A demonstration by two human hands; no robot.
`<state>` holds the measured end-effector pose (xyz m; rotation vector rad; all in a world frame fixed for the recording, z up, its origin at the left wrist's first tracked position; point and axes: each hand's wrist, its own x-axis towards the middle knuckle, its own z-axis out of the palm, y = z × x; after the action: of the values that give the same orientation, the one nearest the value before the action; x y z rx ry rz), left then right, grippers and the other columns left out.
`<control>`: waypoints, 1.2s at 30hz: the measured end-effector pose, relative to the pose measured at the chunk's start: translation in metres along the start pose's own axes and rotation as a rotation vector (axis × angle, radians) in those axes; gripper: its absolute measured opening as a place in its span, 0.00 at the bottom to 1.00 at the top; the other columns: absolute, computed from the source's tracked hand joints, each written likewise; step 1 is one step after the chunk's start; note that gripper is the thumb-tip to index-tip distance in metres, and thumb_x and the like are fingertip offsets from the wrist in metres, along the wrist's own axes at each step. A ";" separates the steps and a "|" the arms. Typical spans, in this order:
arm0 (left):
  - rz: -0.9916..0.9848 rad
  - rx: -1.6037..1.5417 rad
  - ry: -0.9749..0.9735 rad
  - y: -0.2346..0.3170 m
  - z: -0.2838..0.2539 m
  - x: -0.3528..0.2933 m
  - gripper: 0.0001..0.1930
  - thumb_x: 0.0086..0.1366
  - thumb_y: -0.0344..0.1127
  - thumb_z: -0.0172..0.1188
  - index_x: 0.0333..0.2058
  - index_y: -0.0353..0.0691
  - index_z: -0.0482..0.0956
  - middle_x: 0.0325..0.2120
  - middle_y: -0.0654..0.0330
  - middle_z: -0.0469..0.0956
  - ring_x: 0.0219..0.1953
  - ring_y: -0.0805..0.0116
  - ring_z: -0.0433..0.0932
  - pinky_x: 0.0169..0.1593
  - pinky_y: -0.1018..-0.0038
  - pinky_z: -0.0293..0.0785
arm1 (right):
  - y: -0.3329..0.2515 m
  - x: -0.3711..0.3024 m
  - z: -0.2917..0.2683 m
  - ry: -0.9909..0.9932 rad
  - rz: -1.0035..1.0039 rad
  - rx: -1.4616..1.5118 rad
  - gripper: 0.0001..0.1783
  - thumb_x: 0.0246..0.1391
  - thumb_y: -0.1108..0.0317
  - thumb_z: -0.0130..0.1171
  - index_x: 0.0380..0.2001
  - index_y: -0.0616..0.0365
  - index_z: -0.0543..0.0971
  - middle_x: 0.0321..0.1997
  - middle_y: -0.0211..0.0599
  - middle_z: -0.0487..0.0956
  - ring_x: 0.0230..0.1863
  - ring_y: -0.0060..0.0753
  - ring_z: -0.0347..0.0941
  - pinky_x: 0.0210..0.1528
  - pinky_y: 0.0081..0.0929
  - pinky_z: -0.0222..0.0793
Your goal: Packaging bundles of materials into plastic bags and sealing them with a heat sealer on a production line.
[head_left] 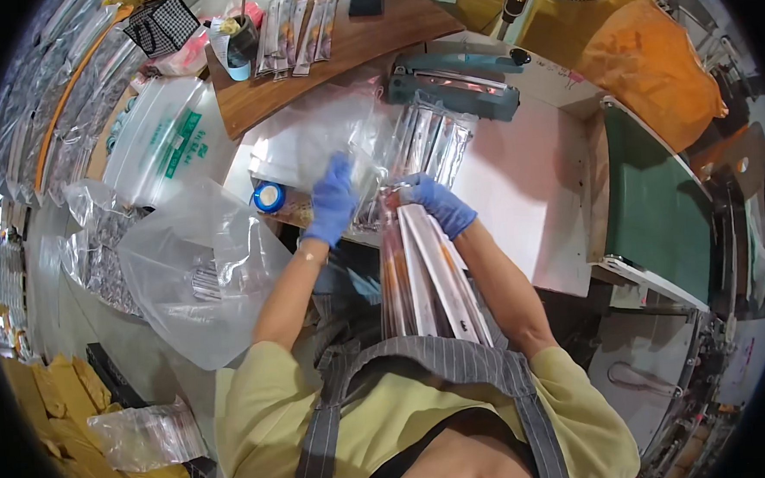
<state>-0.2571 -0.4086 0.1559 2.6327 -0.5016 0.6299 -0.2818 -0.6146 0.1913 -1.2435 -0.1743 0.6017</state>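
Observation:
My right hand (439,205), in a blue glove, is closed on the upper end of a bundle of long slim packets (432,275). The bundle hangs upright in front of my striped apron, its packets silver-white with orange-brown parts. Raised to the left of it is my left hand (332,203), also blue-gloved, over the edge of some clear plastic bags (296,148). Its fingers are smeared by motion, so what they hold cannot be made out. More silver packets (434,145) lie on the white worktop just beyond my right hand.
A teal bar heat sealer (457,88) stands at the back of the worktop (518,189). A blue-lidded jar (268,197) sits at its left edge. Several packets (298,36) lie on a brown board (380,31). A large clear bag (202,266) holding packets is at the left.

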 end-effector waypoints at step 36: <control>0.767 -0.626 -0.197 0.144 -0.073 0.188 0.08 0.47 0.20 0.49 0.29 0.36 0.70 0.25 0.58 0.72 0.23 0.76 0.68 0.29 0.77 0.67 | -0.176 -0.178 -0.059 0.453 -0.660 -1.508 0.04 0.39 0.74 0.56 0.19 0.62 0.71 0.20 0.48 0.69 0.26 0.52 0.67 0.29 0.36 0.64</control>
<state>-0.1867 -0.5470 0.3485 1.8615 -1.5196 0.3246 -0.3455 -0.7894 0.3693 -2.5425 -0.6934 -0.5797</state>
